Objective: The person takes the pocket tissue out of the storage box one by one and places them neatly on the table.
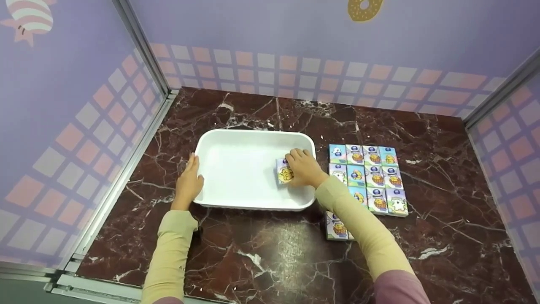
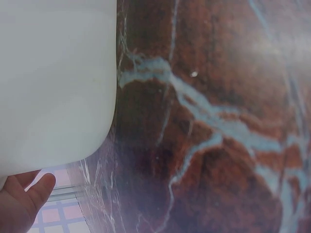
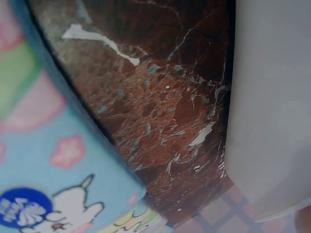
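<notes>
A white rectangular tub [image 1: 236, 202] stands on the dark red marbled table. My left hand [image 1: 188, 184] rests against its left wall with the fingers straight; in the left wrist view the thumb [image 2: 43, 191] sticks out beside the tub's corner. Inside the tub, near its right end, my right hand [image 1: 306, 169] grips a small printed tissue pack [image 1: 284, 172] with a yellow cartoon figure. The hand covers the pack's right part. To the right of the tub, several similar tissue packs [image 1: 374, 175] lie in close rows, partly behind my right forearm.
Nearer to me, a separate tissue pack [image 1: 336, 228] lies by the right forearm, with part of another beside it. Purple panels with pink and white checks [image 1: 310, 78] wall the table [image 1: 253, 253] at the back and both sides.
</notes>
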### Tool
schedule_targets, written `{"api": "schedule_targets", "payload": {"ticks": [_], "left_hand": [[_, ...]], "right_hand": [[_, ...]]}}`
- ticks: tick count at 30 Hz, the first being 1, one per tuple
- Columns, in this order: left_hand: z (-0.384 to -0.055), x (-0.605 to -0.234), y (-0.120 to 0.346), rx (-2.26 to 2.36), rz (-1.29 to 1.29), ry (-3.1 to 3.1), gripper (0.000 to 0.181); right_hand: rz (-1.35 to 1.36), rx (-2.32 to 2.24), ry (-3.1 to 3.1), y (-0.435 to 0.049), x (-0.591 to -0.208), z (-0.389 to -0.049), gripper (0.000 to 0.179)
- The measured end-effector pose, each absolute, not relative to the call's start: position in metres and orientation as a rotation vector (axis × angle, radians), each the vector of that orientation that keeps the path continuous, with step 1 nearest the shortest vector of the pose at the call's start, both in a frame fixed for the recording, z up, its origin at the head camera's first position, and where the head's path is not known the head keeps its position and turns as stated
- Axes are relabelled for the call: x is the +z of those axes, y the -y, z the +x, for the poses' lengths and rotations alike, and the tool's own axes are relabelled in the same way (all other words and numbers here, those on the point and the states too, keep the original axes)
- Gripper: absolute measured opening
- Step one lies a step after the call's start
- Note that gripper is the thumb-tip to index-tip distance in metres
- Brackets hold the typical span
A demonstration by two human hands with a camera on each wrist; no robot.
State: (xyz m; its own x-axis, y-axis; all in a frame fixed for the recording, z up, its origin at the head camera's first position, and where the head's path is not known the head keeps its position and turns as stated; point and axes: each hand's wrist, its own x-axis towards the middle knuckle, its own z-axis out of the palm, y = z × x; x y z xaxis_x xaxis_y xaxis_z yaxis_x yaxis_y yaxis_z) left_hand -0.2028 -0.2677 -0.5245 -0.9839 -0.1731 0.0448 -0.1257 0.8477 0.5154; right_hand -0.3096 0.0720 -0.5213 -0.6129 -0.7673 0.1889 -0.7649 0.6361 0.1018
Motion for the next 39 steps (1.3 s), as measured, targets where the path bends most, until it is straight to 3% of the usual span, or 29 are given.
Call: {"api": "schedule_targets", "payload": {"ticks": [13,39], "left_hand": [[-0.202,-0.525,0.269,-0.828,0.222,2.931,0.061],[-0.203,-0.527,0.269,-0.796,0.207,2.926,0.061]], "right_hand": [[1.126,0.088,2.528,-0.092,-0.511,-0.309,0.077],[1.256,0.186,2.360,-0.149,-0.481,-0.276,0.080]]}}
